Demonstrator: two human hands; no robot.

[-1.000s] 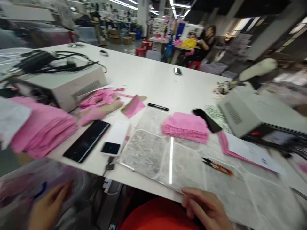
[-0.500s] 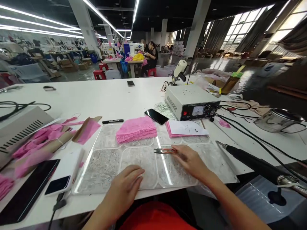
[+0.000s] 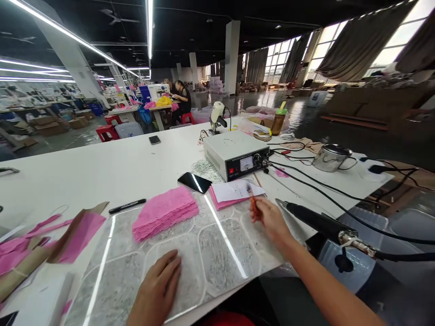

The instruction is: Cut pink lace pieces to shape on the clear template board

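In the head view, little handling of the cloth is judged to be under way: a pink cloth stack point(image 3: 166, 213) has been squared up left of centre, and a second pink bundle point(image 3: 218, 202) is laid near the centre under a printed white sheet point(image 3: 231, 190). Both are left untouched by either hand; whether their pieces are finished cannot be told. At the lower left, pink scraps point(image 3: 79, 237) are left loose.

Orange-handled snips point(image 3: 253, 206) are held in the right hand point(image 3: 272, 222), right of centre, their handles pinched between closed fingers; the blades are blurred over the sheet's right end, and whether it is touched cannot be told. The left hand point(image 3: 159, 285), at the lower centre-left, is rested on the clear-topped mat point(image 3: 220, 253), its fingers lightly bent and close together, with nothing seen held. To the right, a black-handled tool point(image 3: 312, 219) is left unheld.
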